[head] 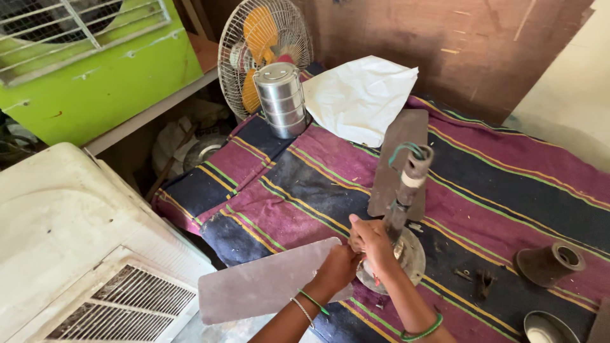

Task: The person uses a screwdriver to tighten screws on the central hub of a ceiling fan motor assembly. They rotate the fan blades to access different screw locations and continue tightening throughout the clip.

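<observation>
Both hands (359, 251) pinch fan motor (397, 254) (grips pressed together) | steel tiffin (281, 100) beside white bag (359, 95)

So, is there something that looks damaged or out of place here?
Yes. The ceiling fan lies on the striped cloth with its rod up. Loose small parts and a cup-shaped cover lie beside it.

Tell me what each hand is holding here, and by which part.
Both hands are at the ceiling fan motor. The right hand grips its hub beside the down rod; the left hand is where the near blade joins. Exact finger holds cannot be told.
</observation>
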